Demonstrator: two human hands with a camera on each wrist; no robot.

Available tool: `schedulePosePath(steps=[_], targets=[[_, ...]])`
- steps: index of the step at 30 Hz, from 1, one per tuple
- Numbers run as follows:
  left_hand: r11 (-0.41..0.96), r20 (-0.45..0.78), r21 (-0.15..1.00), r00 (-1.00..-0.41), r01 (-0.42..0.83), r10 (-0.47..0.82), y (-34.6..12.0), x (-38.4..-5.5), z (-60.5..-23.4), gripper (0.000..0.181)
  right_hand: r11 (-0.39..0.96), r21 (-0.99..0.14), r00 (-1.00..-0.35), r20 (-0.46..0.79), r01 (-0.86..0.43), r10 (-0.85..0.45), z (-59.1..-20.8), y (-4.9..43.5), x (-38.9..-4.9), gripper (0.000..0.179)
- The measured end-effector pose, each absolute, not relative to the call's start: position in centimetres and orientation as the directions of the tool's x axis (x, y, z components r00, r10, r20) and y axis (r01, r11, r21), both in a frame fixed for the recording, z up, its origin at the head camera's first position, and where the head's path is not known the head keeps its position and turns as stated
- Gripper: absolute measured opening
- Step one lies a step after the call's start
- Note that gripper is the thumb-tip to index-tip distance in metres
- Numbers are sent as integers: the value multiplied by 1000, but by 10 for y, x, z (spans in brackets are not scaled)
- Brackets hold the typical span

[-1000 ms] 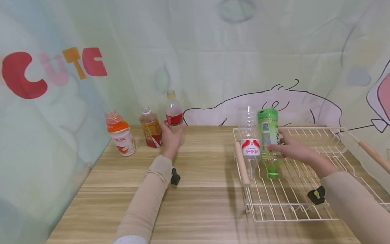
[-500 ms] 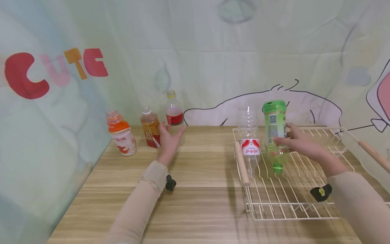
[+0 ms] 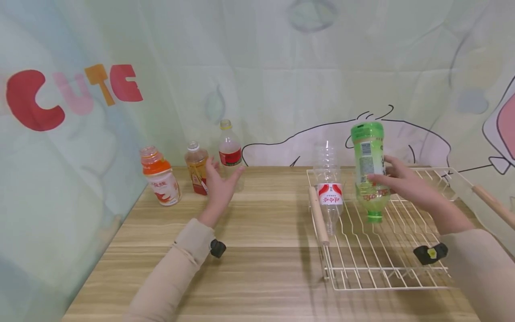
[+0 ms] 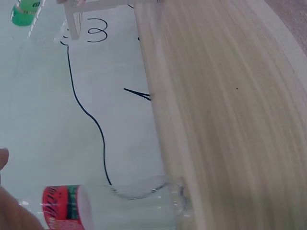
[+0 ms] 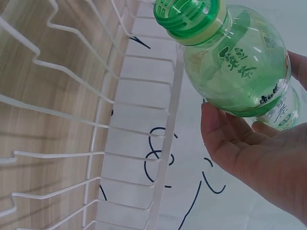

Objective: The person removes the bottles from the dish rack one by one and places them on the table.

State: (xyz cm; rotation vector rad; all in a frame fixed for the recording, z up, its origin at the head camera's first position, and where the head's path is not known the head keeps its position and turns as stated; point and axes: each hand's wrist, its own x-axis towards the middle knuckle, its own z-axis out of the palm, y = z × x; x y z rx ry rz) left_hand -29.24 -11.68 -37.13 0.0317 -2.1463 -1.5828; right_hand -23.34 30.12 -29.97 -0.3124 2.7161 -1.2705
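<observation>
My right hand (image 3: pixel 406 181) grips a green plastic bottle (image 3: pixel 369 167) upside down, its neck above the wire rack (image 3: pixel 386 269). The right wrist view shows the bottle's uncapped mouth (image 5: pixel 187 17). Beside it, a clear bottle with a red and white label (image 3: pixel 331 194) stands neck-down in the rack, near the left wooden handle (image 3: pixel 319 217). At the left, my left hand (image 3: pixel 219 188) has its fingers spread in front of a clear bottle with a red label (image 3: pixel 231 156) and a yellow neck ring. Whether it touches that bottle I cannot tell.
An amber bottle (image 3: pixel 198 172) stands left of the red-labelled bottle. Farther left is a white bottle with an orange top (image 3: pixel 161 179). All stand upright on the wooden table (image 3: pixel 257 273), near the curtain (image 3: pixel 265 80) behind.
The green bottle has risen and moved right in my right hand, away from the clear bottle. My left hand has drawn back slightly leftward from the red-labelled bottle, fingers spreading.
</observation>
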Motion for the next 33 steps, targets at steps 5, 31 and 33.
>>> schedulePosePath(steps=[5,31,33], targets=[[363,359,894,-905,263,-228,-116,-280,-360,94,639,-755,-971,-12,-147,-237,-293,299,-229,78],[566,570,609,-803,556,174,-77,-220,-321,78,534,-798,-937,105,-280,-334,-278,270,-206,60],[576,574,580,-791,575,211,-75,-217,-320,77,528,-801,-934,104,-282,-340,-278,267,-204,59]])
